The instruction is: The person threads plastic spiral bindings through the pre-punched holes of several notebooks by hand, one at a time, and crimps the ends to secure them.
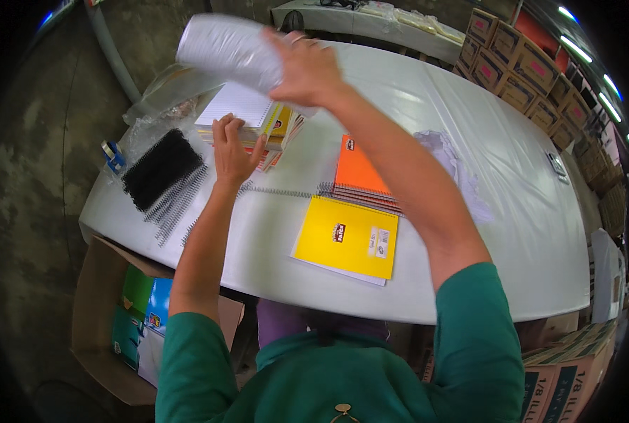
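My right hand (307, 70) is raised at the far side of the table and grips a thick, curved sheaf of white paper (226, 51) by its right end; motion blurs it a little. Below it, my left hand (237, 151) lies with fingers apart on the front edge of a notebook stack (240, 106), whose top sheet is lined and whose lower covers show yellow and red. Toward me lies a yellow notebook (349, 236), with a long wire coil (279, 191) running left from its top edge. Orange spiral notebooks (362, 169) are piled behind it, partly hidden by my right forearm.
Black spiral coils (162, 169) lie at the left beside a blue tape dispenser (113, 156) and clear plastic (159, 99). An open carton (92, 317) with notebooks stands below the table's left edge. Crumpled pale sheeting (448, 162) lies right; boxes (522, 63) are stacked beyond.
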Tool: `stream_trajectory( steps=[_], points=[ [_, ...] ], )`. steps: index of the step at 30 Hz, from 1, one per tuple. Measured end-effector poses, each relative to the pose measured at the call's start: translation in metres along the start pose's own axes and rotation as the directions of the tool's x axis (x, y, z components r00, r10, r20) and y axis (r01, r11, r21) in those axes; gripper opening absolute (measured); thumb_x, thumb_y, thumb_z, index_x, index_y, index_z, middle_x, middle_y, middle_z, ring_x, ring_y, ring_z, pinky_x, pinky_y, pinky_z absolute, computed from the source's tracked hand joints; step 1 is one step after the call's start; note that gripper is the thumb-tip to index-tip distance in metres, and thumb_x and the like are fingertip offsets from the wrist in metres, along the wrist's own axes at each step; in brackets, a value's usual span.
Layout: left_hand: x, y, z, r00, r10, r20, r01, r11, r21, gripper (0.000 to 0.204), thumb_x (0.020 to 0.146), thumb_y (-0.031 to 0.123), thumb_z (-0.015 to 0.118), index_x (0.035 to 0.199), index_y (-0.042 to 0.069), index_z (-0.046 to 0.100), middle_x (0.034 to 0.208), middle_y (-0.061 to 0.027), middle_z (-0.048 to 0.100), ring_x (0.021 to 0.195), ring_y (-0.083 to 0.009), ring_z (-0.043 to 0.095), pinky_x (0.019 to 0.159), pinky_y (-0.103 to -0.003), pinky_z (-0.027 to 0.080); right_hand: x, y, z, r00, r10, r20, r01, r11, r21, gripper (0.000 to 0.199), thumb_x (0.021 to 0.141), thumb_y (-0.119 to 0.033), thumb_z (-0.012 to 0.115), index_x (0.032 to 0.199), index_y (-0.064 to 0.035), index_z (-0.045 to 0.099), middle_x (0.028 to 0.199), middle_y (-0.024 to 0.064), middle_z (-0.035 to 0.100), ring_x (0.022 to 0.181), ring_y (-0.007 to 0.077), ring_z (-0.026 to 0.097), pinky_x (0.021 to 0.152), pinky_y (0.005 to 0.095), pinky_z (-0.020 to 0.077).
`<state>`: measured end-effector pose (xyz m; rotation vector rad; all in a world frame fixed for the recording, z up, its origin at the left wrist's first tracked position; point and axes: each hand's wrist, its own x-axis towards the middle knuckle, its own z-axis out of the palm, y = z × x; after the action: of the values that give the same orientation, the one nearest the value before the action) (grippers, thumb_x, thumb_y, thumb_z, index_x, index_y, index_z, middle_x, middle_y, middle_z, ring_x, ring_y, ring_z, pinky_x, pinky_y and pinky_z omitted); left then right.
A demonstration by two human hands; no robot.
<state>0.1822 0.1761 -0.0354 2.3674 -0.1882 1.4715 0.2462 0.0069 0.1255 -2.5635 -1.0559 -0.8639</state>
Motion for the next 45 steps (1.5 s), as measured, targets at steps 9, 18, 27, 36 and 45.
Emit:
stream_trajectory(
  steps=[9, 18, 27, 36, 45],
  points=[
    [-0.014, -0.009, -0.004, 0.998, 0.056, -0.035, -0.051, 0.991, 0.121, 0.041, 0.073, 0.019, 0.068, 0.101, 0.0, 0.044, 0.104, -0.0174, 0.049, 0.116, -0.0383, 0.04, 0.094, -0.046, 0.033, 0.013, -0.042, 0.044, 0.957, -0.053, 0.286, 0.09, 0.989, -0.12, 0.088, 0.066, -0.026, 0.071, 0.141, -0.0319, 0.024, 0.137, 0.0148, 0.039, 0.122, 0.0318, 0.042, 0.096, 0.0485, 0.03],
    [-0.016, 0.0, -0.012, 0.989, 0.11, -0.1, -0.097, 0.987, 0.127, 0.038, 0.069, 0.016, 0.068, 0.101, 0.005, 0.052, 0.104, -0.0143, 0.053, 0.109, -0.0331, 0.046, 0.087, -0.042, 0.036, -0.097, 0.006, 0.001, 0.993, -0.076, 0.088, 0.063, 0.988, 0.138, 0.06, 0.076, -0.03, 0.064, 0.131, -0.0164, 0.043, 0.128, 0.0138, 0.047, 0.116, 0.0311, 0.045, 0.093, 0.0447, 0.0353],
    [-0.054, 0.09, 0.013, 0.629, -0.113, 0.769, 0.137, 0.99, 0.033, 0.036, 0.077, 0.029, 0.062, 0.105, 0.005, 0.058, 0.1, -0.0128, 0.058, 0.099, -0.031, 0.052, 0.089, -0.042, 0.037, -0.312, 0.039, 0.021, 0.774, 0.388, 0.501, -0.437, 0.899, -0.022, 0.062, 0.08, -0.034, 0.06, 0.13, -0.003, 0.04, 0.132, 0.0243, 0.04, 0.123, 0.0412, 0.036, 0.099, 0.0496, 0.0305],
    [-0.056, 0.096, 0.006, 0.299, -0.146, 0.943, 0.37, 0.929, 0.027, 0.027, 0.083, 0.022, 0.058, 0.095, -0.002, 0.055, 0.074, -0.0143, 0.059, 0.068, -0.0244, 0.056, 0.063, -0.033, 0.044, -0.376, -0.019, 0.024, 0.851, 0.392, 0.35, -0.468, 0.869, 0.164, 0.072, 0.084, -0.048, 0.051, 0.139, -0.0074, 0.028, 0.144, 0.0294, 0.012, 0.131, 0.0508, 0.009, 0.104, 0.0599, 0.0109],
    [-0.013, 0.135, -0.043, 0.491, 0.001, 0.871, 0.582, 0.744, -0.329, 0.01, 0.085, 0.004, 0.054, 0.091, -0.003, 0.053, 0.07, -0.0031, 0.051, 0.061, -0.0078, 0.047, 0.055, -0.022, 0.039, -0.359, 0.011, 0.015, 0.619, 0.727, 0.299, -0.461, 0.028, 0.887, 0.084, 0.075, -0.017, 0.071, 0.137, -0.0001, 0.018, 0.126, 0.0209, 0.042, 0.116, 0.0279, 0.044, 0.097, 0.0367, 0.0356]
  ],
)
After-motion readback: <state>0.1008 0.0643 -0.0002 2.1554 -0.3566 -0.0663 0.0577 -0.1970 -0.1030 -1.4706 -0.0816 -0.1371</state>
